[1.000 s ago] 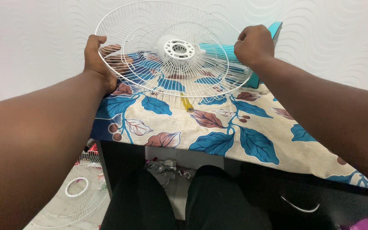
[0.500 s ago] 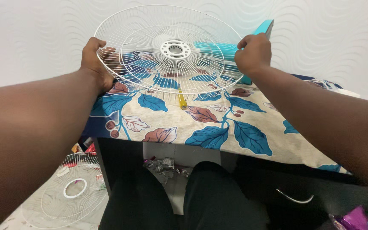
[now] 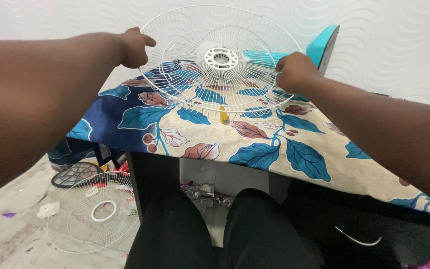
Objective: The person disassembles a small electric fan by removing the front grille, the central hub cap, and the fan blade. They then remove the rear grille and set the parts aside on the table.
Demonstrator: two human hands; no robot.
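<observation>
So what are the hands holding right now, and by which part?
Both hold the white wire fan guard by its outer rim: left hand at the upper left edge, right hand at the right edge.

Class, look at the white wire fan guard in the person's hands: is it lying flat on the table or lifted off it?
Lifted and tilted. The left hand and right hand grip the fan guard at opposite rim edges, above the leaf-patterned tablecloth.

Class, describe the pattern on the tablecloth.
Blue and brown leaves on cream tablecloth, seen in the head view.

Only crinkled silvery wrappers [image 3: 202,192] lie on the floor under the table [image 3: 150,174].
</observation>
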